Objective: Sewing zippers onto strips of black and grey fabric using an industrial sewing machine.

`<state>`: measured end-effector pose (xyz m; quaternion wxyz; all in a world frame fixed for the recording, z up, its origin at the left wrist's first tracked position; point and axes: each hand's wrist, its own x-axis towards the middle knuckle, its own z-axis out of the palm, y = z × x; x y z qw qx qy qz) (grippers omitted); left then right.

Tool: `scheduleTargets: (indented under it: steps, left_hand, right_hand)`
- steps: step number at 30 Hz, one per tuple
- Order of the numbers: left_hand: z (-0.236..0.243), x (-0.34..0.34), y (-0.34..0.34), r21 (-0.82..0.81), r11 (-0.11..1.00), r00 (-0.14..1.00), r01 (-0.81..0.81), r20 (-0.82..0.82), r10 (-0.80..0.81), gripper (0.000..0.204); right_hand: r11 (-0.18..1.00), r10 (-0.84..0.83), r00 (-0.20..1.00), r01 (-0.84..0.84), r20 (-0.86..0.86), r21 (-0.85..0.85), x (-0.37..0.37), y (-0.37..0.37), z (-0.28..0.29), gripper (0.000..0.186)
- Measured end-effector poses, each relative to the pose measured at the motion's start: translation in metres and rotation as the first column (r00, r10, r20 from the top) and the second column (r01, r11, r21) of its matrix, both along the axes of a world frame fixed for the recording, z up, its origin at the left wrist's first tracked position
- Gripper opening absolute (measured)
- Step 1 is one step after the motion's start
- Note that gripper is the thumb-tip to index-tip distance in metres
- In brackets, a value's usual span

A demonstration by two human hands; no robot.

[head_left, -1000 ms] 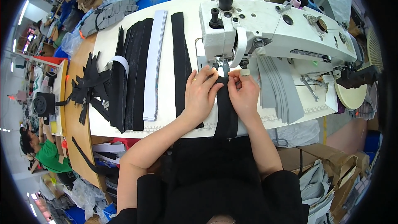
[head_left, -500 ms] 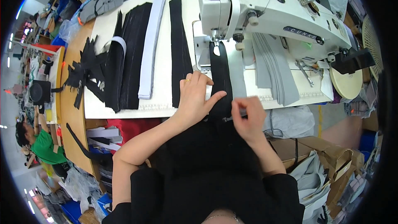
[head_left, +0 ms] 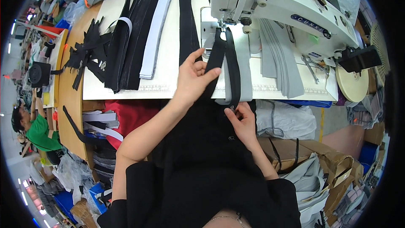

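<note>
- Work location: two black strips, the left strip point(head_left: 216, 55) and the right strip point(head_left: 232, 69), run from beneath the head of the sewing machine point(head_left: 276, 6) toward the person, spread apart below it.
- Grey strip point(head_left: 244, 74): lies flat on the counter point(head_left: 164, 74), partly under the right strip.
- Left hand point(head_left: 190, 80): thumb lies across the left strip; index and thumb apart, remaining fingers curled. Whether these clamp the strip cannot be told.
- Right hand point(head_left: 243, 120): fingers bent in at the right strip's lower end, by the counter's front edge; a firm pinch cannot be confirmed.
- Step in hand, as judged: parting and arranging the strips at the machine.
- Requirement, as judged: any further move calls for both strips kept flat and untwisted, fingers clear of the needle area.
</note>
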<state>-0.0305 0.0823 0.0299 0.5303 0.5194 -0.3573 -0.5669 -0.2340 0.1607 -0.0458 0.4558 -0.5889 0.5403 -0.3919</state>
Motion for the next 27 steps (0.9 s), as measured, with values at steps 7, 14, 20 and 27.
scheduleTargets:
  steps: [7, 14, 20, 27]
  left_hand:
    - [0.006, 0.027, 0.02, 0.351, 0.921, 0.904, 0.169, -0.427, -0.004, 0.023]
    - [0.001, 0.036, 0.056, 0.332, 0.926, 0.849, 0.181, -0.527, 0.023, 0.028]
    - [-0.048, 0.027, 0.096, 0.181, 0.874, 0.772, 0.451, -0.57, -0.281, 0.035]
    - [-0.099, -0.012, 0.084, -0.059, 0.929, 0.895, 0.366, 0.296, -0.334, 0.019]
  right_hand:
    - [0.97, 0.049, 0.983, -0.089, 0.176, 0.226, -0.004, 0.021, 0.025, 0.019]
    - [0.987, 0.081, 0.995, -0.089, 0.061, 0.135, 0.005, 0.017, 0.033, 0.023]
    - [0.978, 0.095, 0.995, -0.089, -0.027, 0.186, 0.001, 0.015, 0.014, 0.024]
    - [0.975, 0.071, 0.997, -0.067, -0.012, 0.209, 0.005, 0.021, 0.01, 0.023]
